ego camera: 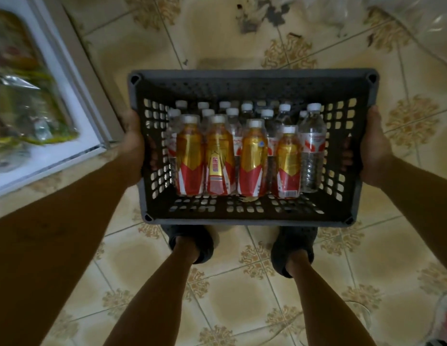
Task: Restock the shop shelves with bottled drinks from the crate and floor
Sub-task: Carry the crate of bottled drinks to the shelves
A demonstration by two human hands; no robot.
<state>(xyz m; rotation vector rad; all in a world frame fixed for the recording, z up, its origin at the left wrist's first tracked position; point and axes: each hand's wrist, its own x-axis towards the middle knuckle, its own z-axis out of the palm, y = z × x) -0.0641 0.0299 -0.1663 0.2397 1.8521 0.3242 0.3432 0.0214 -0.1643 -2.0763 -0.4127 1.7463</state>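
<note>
Gripping the dark crate (252,74) by its two end walls, the left hand (133,146) and the right hand (374,148) each hook their fingers through a handle slot. Inside the crate, four orange drink bottles (190,156) stand upright in the row nearest the person, with clear water bottles (312,151) behind them and at the right end. Beneath the crate are the tiled floor (217,46) and two dark shoes (192,243).
</note>
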